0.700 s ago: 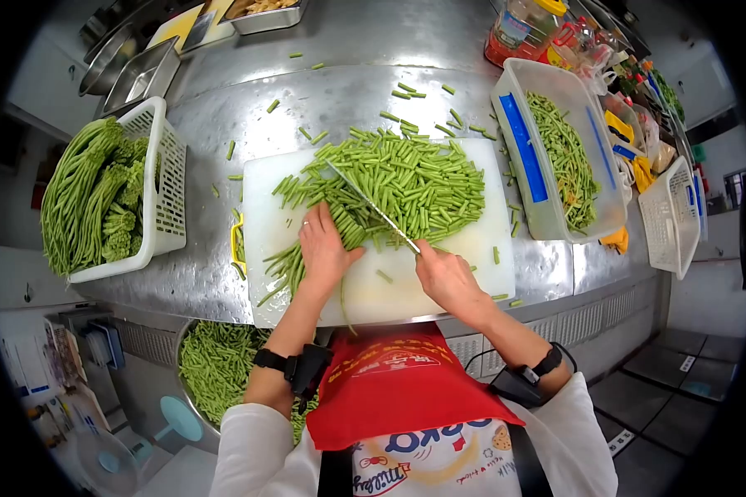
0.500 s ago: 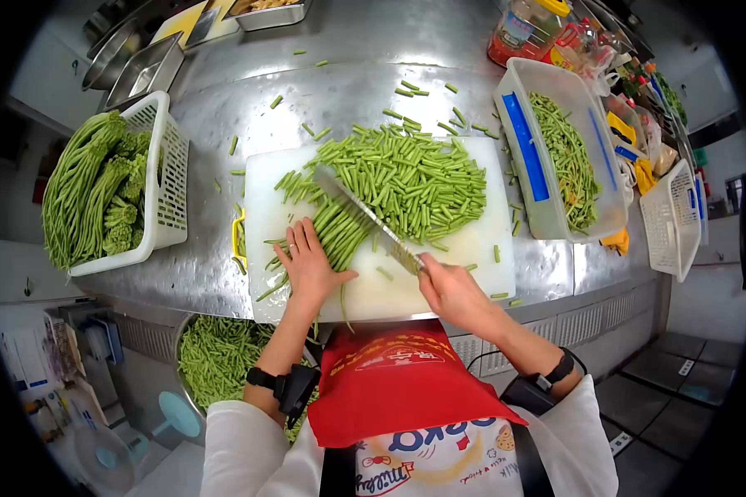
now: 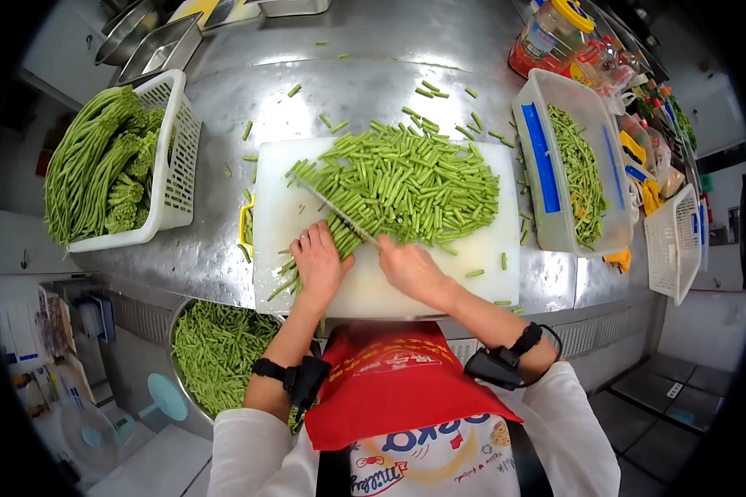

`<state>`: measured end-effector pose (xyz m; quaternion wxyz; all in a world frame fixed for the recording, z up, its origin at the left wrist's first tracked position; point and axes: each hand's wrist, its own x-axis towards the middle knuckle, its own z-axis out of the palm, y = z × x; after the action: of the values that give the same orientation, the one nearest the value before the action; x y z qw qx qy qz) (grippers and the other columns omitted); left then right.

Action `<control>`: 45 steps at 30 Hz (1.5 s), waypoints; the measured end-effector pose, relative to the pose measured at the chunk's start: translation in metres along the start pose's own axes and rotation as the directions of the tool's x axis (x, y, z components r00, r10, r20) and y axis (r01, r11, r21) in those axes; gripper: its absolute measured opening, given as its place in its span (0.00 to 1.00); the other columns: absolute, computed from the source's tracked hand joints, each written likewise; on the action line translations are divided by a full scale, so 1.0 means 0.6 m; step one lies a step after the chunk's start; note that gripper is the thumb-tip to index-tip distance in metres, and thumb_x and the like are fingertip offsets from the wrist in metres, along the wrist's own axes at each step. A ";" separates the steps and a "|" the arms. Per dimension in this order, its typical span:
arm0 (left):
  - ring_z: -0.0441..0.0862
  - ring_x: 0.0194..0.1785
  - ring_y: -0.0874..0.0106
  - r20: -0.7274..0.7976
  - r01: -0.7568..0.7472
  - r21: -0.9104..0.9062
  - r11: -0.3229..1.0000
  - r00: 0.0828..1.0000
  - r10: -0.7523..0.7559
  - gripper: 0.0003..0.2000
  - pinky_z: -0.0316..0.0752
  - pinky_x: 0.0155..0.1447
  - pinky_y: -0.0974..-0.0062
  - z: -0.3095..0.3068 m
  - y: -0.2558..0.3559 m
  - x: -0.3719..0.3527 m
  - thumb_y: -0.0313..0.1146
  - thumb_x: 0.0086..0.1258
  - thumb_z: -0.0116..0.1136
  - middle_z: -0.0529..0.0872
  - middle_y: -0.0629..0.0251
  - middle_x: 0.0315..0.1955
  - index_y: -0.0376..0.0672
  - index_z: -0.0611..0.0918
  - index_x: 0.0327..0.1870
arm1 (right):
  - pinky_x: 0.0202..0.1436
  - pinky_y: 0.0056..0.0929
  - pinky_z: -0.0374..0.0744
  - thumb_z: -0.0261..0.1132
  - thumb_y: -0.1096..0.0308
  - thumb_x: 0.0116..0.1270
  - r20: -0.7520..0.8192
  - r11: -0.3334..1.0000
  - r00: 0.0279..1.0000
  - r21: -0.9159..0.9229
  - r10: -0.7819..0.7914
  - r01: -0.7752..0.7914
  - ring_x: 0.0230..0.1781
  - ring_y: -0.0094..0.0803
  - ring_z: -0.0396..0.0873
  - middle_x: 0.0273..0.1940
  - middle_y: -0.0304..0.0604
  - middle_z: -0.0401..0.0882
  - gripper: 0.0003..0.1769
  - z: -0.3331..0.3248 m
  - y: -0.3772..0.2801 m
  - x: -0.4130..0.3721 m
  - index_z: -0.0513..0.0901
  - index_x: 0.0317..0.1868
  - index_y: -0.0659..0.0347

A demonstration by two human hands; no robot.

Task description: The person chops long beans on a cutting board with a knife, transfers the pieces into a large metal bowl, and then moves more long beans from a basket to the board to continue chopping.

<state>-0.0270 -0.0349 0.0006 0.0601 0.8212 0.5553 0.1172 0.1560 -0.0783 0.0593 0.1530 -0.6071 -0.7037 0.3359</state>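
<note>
A white cutting board [image 3: 389, 290] lies at the metal counter's front edge, bearing a heap of cut green beans [image 3: 419, 182]. My left hand [image 3: 318, 263] presses down on a bundle of long beans [image 3: 344, 236] at the board's left, its fingers over the stalks. In my right hand [image 3: 412, 272] is the handle of a knife [image 3: 340, 214], whose blade points up and left across the bundle, close to my left fingertips. The handle is mostly hidden in the fist.
A white basket of whole beans [image 3: 182, 157] stands at left. At right is a clear bin of bean pieces [image 3: 547, 240], with jars and bags beyond. Below the counter's left edge sits a metal bowl of cut beans [image 3: 224, 356]. Bean bits are scattered behind the board.
The knife has moved left with my right hand, and its blade now lies nearer my left hand. My left hand has stayed on the bundle. The view has shifted slightly.
</note>
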 end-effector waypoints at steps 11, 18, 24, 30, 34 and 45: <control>0.65 0.62 0.53 0.173 0.239 0.022 0.971 0.956 -0.239 0.54 0.58 0.60 0.52 -0.042 -0.025 -0.041 0.52 0.41 0.76 0.68 0.47 0.58 0.27 0.59 0.66 | 0.29 0.52 0.74 0.54 0.74 0.65 0.118 0.999 0.992 0.016 -0.047 0.046 0.25 0.60 0.77 0.23 0.60 0.77 0.14 -0.099 -0.044 -0.103 0.69 0.49 0.71; 0.67 0.59 0.53 0.115 0.143 0.093 0.985 0.981 -0.154 0.42 0.60 0.56 0.56 -0.004 -0.026 -0.050 0.42 0.47 0.70 0.69 0.47 0.56 0.26 0.64 0.62 | 0.26 0.53 0.73 0.52 0.74 0.64 0.133 0.998 0.990 0.002 -0.055 0.055 0.23 0.60 0.76 0.21 0.63 0.76 0.10 -0.029 -0.043 -0.048 0.69 0.45 0.69; 0.67 0.59 0.54 0.000 0.103 0.041 0.994 0.995 -0.103 0.42 0.59 0.59 0.57 0.001 -0.033 -0.059 0.38 0.46 0.71 0.69 0.48 0.56 0.28 0.65 0.63 | 0.30 0.54 0.75 0.53 0.73 0.64 0.084 0.999 0.996 -0.016 -0.041 0.042 0.25 0.61 0.77 0.22 0.63 0.77 0.12 0.010 -0.025 0.009 0.71 0.46 0.69; 0.64 0.63 0.53 0.056 0.106 -0.131 0.986 0.993 -0.100 0.44 0.57 0.62 0.55 -0.024 -0.049 -0.046 0.38 0.45 0.73 0.66 0.49 0.60 0.35 0.63 0.66 | 0.32 0.53 0.76 0.54 0.71 0.65 0.073 1.000 0.997 -0.010 0.012 -0.012 0.26 0.61 0.77 0.24 0.63 0.78 0.17 -0.010 -0.013 -0.018 0.72 0.53 0.69; 0.62 0.65 0.51 0.009 0.012 -0.211 0.977 1.000 -0.011 0.43 0.54 0.66 0.53 -0.069 -0.049 -0.056 0.38 0.42 0.75 0.65 0.51 0.59 0.42 0.67 0.64 | 0.32 0.52 0.75 0.54 0.70 0.66 0.047 0.997 0.999 0.071 0.018 -0.021 0.27 0.60 0.77 0.25 0.63 0.78 0.18 -0.018 -0.011 -0.040 0.71 0.55 0.68; 0.66 0.61 0.55 -0.234 -0.129 -0.127 0.983 0.967 0.097 0.13 0.58 0.64 0.50 -0.023 -0.027 -0.079 0.35 0.48 0.70 0.71 0.57 0.48 0.49 0.81 0.35 | 0.31 0.51 0.72 0.55 0.72 0.67 -0.088 0.969 0.993 0.241 0.083 -0.059 0.27 0.61 0.75 0.25 0.62 0.76 0.12 -0.056 0.015 -0.114 0.70 0.49 0.68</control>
<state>-0.0620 -0.0734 0.0041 0.0472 0.8265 0.5009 0.2526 0.1983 -0.1337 0.0909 0.2464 -0.6249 -0.6279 0.3930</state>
